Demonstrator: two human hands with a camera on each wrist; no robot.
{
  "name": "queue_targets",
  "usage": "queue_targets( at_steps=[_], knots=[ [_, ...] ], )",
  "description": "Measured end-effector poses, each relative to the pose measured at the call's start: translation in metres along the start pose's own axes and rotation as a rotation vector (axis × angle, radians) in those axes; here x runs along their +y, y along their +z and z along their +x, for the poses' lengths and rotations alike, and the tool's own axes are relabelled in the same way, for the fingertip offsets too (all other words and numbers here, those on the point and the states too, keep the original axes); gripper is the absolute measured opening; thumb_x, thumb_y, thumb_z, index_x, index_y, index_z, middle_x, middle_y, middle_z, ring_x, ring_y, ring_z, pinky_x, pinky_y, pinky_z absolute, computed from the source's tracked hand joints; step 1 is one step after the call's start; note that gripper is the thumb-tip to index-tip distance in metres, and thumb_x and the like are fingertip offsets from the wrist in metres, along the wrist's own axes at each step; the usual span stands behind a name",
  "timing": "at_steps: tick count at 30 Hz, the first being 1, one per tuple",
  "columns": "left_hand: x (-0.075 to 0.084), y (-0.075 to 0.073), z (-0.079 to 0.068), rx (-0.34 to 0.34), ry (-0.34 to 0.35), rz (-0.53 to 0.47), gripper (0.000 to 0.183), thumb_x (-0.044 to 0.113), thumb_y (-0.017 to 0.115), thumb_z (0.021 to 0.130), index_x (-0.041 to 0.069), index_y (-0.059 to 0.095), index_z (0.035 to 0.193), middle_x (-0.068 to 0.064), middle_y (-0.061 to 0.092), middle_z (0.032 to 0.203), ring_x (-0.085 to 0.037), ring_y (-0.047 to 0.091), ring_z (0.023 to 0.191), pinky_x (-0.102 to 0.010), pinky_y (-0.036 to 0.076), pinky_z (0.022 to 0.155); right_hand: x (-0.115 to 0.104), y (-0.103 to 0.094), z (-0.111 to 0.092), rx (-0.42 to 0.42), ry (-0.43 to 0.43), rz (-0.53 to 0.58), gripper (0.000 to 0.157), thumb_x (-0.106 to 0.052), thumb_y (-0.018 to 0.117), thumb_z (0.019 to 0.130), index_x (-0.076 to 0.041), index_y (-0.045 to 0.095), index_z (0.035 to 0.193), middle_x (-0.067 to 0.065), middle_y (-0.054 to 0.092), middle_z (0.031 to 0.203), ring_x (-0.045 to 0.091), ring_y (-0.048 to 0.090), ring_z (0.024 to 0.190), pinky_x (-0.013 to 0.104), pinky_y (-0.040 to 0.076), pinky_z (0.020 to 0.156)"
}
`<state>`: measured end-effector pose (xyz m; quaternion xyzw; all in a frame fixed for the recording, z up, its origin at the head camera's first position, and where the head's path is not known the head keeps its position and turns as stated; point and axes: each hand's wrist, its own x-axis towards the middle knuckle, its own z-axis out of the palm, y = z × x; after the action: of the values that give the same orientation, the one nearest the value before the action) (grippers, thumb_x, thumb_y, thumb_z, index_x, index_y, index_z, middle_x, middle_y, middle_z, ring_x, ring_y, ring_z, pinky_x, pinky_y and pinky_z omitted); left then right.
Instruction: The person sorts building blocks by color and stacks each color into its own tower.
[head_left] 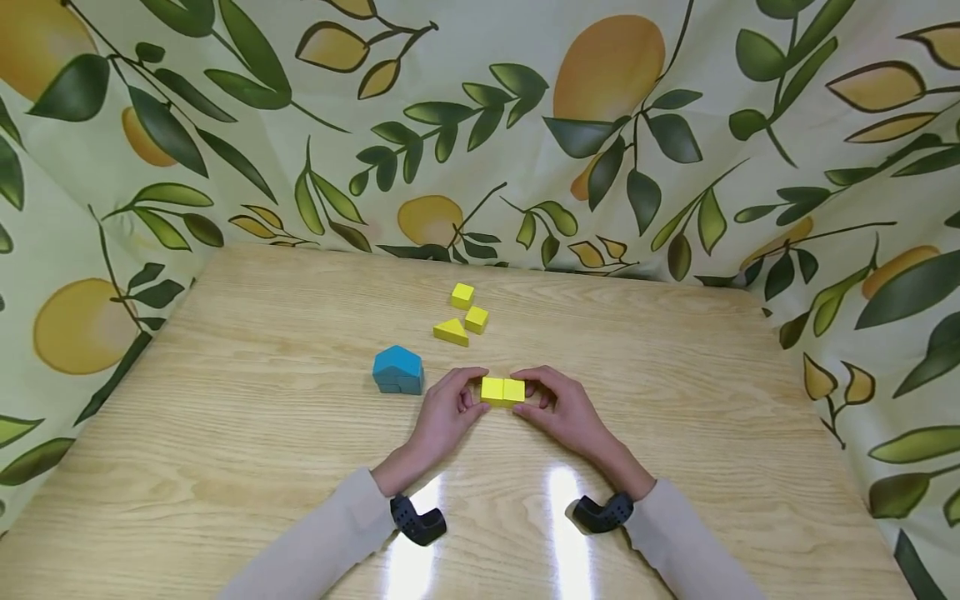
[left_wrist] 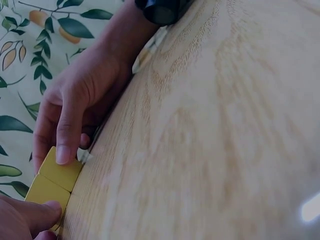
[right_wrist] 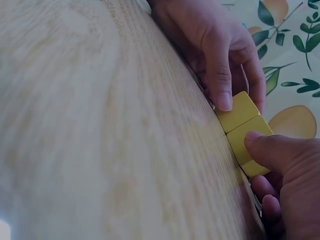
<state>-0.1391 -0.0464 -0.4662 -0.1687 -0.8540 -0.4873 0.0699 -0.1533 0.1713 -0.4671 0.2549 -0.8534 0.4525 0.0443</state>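
Two yellow cubes stand side by side on the table, their faces touching. Thumb and fingers of my left hand (head_left: 442,418) pinch the left cube (head_left: 492,390). From the other side, my right hand (head_left: 568,414) pinches the right cube (head_left: 514,391). In the left wrist view, the right hand (left_wrist: 82,92) is the farther one, its thumb on the near face of its cube (left_wrist: 62,172). The right wrist view has my right thumb across the nearer cube (right_wrist: 237,137), with the left hand (right_wrist: 217,50) beyond. Fingers behind the cubes are partly hidden.
A blue house-shaped block stack (head_left: 398,372) stands left of my left hand. Behind the hands lie a yellow triangular block (head_left: 451,332) and two loose yellow cubes, one nearer (head_left: 476,320) and one farther (head_left: 462,296). Patterned cloth (head_left: 480,125) borders the wooden table (head_left: 300,333).
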Motion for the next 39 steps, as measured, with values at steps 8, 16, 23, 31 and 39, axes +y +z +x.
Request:
queue_targets(
  at_steps=[8,16,23,31,39],
  knots=[
    [0.000,-0.002,0.001,-0.034,-0.006,-0.001,0.050,-0.005,0.075,0.079,0.004,0.058,0.125,0.001,0.053,0.082,-0.009,0.047,0.067,-0.022,0.043,0.057,0.000,-0.001,0.001,-0.018,-0.002,0.009,0.044,-0.018,0.081,0.077,-0.012,0.064,0.118,-0.004,0.059,0.089,0.013,0.050,0.067,0.025,0.043,0.056],
    [-0.001,-0.007,0.005,-0.058,-0.016,-0.054,0.048,-0.001,0.074,0.081,0.004,0.058,0.126,-0.001,0.054,0.082,-0.010,0.048,0.067,-0.023,0.042,0.059,0.002,-0.012,0.009,-0.083,0.106,0.188,0.043,-0.016,0.068,0.090,-0.010,0.056,0.131,0.006,0.063,0.111,0.018,0.053,0.080,0.025,0.042,0.063],
    [-0.002,-0.006,0.003,-0.064,-0.013,-0.072,0.043,-0.003,0.071,0.084,0.005,0.060,0.124,-0.002,0.056,0.087,-0.010,0.050,0.071,-0.023,0.044,0.062,0.008,-0.022,0.017,-0.064,0.185,0.366,0.037,-0.007,0.052,0.099,-0.003,0.049,0.135,0.019,0.059,0.119,0.031,0.055,0.080,0.028,0.043,0.053],
    [-0.001,-0.005,0.002,-0.059,-0.013,-0.068,0.042,-0.004,0.070,0.083,0.005,0.060,0.123,0.000,0.055,0.088,-0.010,0.050,0.071,-0.023,0.044,0.062,0.016,-0.021,0.038,-0.070,0.218,0.341,0.035,-0.024,0.055,0.099,-0.011,0.054,0.131,0.009,0.061,0.115,0.024,0.057,0.078,0.026,0.042,0.053],
    [-0.001,-0.006,0.002,-0.065,-0.026,-0.059,0.041,-0.004,0.071,0.083,0.005,0.060,0.122,0.002,0.055,0.086,-0.010,0.049,0.070,-0.023,0.044,0.061,0.021,-0.017,0.061,-0.064,0.257,0.283,0.045,-0.034,0.063,0.093,-0.012,0.055,0.132,0.005,0.062,0.116,0.024,0.061,0.085,0.027,0.044,0.058]
  ],
)
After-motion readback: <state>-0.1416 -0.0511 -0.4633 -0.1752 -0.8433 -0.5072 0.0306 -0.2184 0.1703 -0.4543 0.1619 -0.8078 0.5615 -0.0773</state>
